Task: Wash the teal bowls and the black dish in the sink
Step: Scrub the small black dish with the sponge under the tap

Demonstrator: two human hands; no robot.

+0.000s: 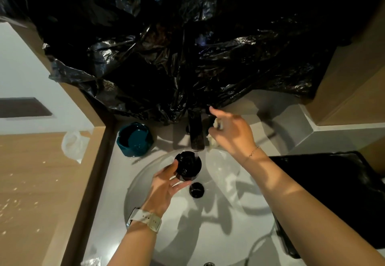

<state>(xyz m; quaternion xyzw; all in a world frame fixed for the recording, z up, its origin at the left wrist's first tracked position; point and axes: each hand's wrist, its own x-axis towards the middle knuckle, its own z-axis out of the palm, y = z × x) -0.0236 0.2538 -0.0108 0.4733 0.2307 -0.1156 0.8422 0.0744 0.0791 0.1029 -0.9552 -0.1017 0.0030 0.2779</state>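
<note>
Black dish (188, 166): small, round, glossy black, wet; held over the sink basin (218, 213) right under the faucet spout (196, 138), water stream landing on it.
Left hand (166, 184): holds the dish from its near-left side, thumb on the rim, fingers curled under; pale watch (145, 221) on the wrist.
Right hand (231, 132): up at the back edge of the counter, just right of the faucet, fingers loosely curled round a pale crumpled cloth or sponge (212, 140); index finger stretched toward the faucet base. Thin bracelet on the wrist.
Key relation: dish lies forward-left and below the right hand, across the spout; the left hand is on it already, so the right must come down and left to scrub.
Teal bowls (134, 139): glossy teal, angular walls, apparently nested, on the counter at the sink's back-left rim, well apart from both hands.
Drain (196, 190): black, round, just beside the left fingertips.
Basin: white, smooth, wet sheen.
Black plastic sheet (187, 57): crinkled, shiny, draped behind the faucet.
</note>
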